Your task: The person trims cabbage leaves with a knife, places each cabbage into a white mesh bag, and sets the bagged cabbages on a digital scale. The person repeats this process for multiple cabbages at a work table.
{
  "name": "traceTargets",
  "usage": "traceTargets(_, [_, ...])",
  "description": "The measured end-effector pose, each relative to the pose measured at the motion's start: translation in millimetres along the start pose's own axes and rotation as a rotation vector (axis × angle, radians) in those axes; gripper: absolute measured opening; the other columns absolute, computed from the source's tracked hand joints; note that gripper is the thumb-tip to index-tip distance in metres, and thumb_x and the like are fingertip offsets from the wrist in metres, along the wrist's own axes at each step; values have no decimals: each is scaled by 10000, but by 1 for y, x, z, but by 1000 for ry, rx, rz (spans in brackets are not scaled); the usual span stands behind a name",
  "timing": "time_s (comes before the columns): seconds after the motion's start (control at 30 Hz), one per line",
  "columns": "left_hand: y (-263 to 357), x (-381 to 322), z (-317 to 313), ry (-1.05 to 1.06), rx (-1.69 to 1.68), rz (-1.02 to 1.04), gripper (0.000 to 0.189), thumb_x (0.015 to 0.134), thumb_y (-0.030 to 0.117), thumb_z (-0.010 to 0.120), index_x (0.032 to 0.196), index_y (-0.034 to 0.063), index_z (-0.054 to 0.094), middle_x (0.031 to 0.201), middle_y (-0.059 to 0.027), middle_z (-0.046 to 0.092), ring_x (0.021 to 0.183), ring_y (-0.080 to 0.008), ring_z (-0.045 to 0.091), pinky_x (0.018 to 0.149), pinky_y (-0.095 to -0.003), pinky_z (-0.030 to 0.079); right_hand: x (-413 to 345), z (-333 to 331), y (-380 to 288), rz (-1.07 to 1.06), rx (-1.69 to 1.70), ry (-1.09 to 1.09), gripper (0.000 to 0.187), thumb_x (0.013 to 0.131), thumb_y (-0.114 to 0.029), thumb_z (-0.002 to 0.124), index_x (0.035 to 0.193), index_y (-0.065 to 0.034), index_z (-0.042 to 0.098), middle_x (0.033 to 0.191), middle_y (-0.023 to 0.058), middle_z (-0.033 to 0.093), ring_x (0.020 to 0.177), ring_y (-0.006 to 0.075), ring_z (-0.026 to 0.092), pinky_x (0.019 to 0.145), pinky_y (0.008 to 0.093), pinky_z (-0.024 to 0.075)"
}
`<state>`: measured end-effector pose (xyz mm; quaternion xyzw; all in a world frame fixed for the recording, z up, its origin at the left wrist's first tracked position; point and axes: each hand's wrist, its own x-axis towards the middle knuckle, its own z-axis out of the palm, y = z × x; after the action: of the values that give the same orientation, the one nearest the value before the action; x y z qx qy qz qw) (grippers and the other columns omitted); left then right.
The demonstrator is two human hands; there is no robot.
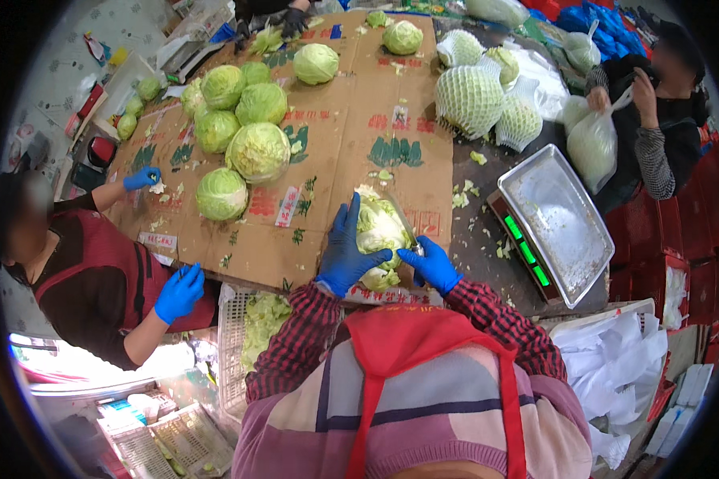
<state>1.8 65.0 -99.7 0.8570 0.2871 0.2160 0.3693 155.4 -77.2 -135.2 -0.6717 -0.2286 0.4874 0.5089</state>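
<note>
Straight before me, a pale, partly leafed cabbage (374, 224) sits on the cardboard near the table's front edge. My left hand (349, 248), in a blue glove, cups its left side, thumb across the near end. In my right hand (434, 263), also gloved in blue, is a knife (406, 221); its blade runs along the cabbage's right side, and my fingers hide most of the handle. The right thumb touches the cabbage. A loose leafy piece (379, 279) lies at the near end, between my wrists.
Several whole cabbages (259, 149) are grouped to the left. Net-wrapped cabbages (470, 102) and a scale with a metal tray (557, 224) stand right. A crate of leaves (233, 353) is below left. Co-workers are at left, far side and right, one holding a bagged cabbage (593, 149).
</note>
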Motion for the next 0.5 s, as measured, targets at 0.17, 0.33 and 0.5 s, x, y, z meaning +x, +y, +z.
traceTargets(0.17, [7,-1,2,-8,100,-34,1121,611,468,826,1483,127,210,1438,-286,291,1290,-424,370,1050,-473,321,-12,-13,10,-224,-45,84,315,830,-255,726,1004,-31,588,697,36,617,478,86,537,425,248,426])
traceTargets(0.33, [10,9,8,23,121,-48,1082,610,357,858,1468,92,254,1437,-198,365,1292,-349,399,1047,-443,315,-15,-16,18,-227,-682,234,308,817,-314,686,963,-63,581,808,190,652,738,373,642,605,430,500])
traceTargets(0.5, [13,15,8,20,111,-32,1062,612,342,859,1460,85,273,1423,-184,392,1280,-336,414,1048,-437,312,-4,-9,17,-260,-744,318,262,838,-292,651,929,-61,568,788,189,646,725,381,634,597,452,488])
